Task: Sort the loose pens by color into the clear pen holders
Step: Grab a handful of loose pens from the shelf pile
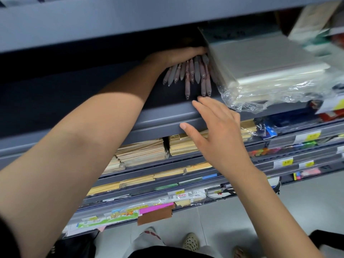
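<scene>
A bunch of several pinkish and grey pens (189,75) lies on a dark shelf (93,101), tips pointing toward me. My left hand (178,55) reaches deep into the shelf and lies over the pens' far ends, its fingers hidden behind them and in shadow. My right hand (216,131) hovers open at the shelf's front lip, fingers spread and straight, just below the pen tips and holding nothing. No clear pen holder is in view.
A plastic-wrapped stack of white paper (264,67) sits right beside the pens. Lower shelves hold brown envelopes (145,151), coloured sticky notes (268,151) and price tags (307,136). An upper shelf (130,21) overhangs closely. Floor tiles and my feet show below.
</scene>
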Demonstrator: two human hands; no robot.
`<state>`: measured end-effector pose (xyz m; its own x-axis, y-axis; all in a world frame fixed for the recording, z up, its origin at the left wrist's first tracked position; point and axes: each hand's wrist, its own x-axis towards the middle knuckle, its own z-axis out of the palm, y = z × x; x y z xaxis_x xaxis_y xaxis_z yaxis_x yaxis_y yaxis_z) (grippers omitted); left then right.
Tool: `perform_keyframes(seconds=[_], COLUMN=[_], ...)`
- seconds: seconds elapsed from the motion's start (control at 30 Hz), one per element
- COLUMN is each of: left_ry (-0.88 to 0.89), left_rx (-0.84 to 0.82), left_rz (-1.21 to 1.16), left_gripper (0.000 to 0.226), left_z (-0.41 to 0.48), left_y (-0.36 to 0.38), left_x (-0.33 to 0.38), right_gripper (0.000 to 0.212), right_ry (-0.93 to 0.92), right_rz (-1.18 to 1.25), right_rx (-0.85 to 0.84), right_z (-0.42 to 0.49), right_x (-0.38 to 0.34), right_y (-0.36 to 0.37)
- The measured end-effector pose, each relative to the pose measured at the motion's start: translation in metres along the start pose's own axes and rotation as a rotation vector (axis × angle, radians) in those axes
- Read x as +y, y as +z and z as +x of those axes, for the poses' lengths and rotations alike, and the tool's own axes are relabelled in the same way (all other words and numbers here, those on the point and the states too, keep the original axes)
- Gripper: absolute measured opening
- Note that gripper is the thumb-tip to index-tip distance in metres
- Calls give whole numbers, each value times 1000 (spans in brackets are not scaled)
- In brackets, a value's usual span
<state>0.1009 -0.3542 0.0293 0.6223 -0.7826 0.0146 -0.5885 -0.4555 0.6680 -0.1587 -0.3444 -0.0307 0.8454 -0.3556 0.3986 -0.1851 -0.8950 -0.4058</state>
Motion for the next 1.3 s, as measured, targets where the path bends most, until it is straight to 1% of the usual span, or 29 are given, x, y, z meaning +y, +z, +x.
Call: perform_keyframes(seconds=[0.07,0.13,0.23,0.33,0.43,0.47,0.53,0.57,0.6,0.63,0.7,0.77,0.83,0.87,0.93,1.0,1.1,1.2,1.3], left_ry=[20,20,-4,-35,-26,-18,13,25,28,27,21,15,17,14,7,-6,0,9,8], left_rx=[-20,-41,-60,-23,-42,-48,-70,-73,-69,-68,-66,-42,-16,-10,-3,22,66,104,110], left_rz=[-10,-8,33,60,53,50,42,35,29,20,-2,-7,8,12,6,2,-13,-16,-17], left_gripper=[63,62,47,28,28,27,25,25,22,21,27,33,44,46,41,33,24,27,27], left_z=[-4,-4,-2,-1,-4,-4,-1,0,1,0,-1,0,-1,-2,-4,-8,-15,-19,-21], left_y=[-1,-2,-5,-8,-5,-3,2,4,5,5,5,3,2,1,-2,-6,-12,-17,-20], left_x=[1,1,2,3,8,9,9,10,9,8,6,3,1,0,-2,-6,-14,-23,-27], right_gripper=[57,55,54,53,49,46,38,36,38,42,54,64,70,71,71,67,50,36,21], right_ry=[4,9,13,8,-3,0,10,17,28,41,56,48,36,26,-11,-47,-60,-13,12], right_rz=[0,3,18,11,46,90,156,146,114,63,-77,-182,-223,-236,-248,-246,-192,-82,-37], right_rx=[8,22,23,10,25,61,197,253,266,235,122,44,9,-4,-34,-66,-58,52,178], right_z=[0,0,0,0,-1,-2,-7,-10,-12,-12,-12,-9,-5,-3,2,10,23,32,38], right_x=[0,0,0,0,1,2,5,6,5,2,-4,-8,-10,-11,-12,-14,-13,-16,-22], right_y=[1,2,2,1,0,0,-2,-1,0,1,6,9,8,7,5,2,0,0,4])
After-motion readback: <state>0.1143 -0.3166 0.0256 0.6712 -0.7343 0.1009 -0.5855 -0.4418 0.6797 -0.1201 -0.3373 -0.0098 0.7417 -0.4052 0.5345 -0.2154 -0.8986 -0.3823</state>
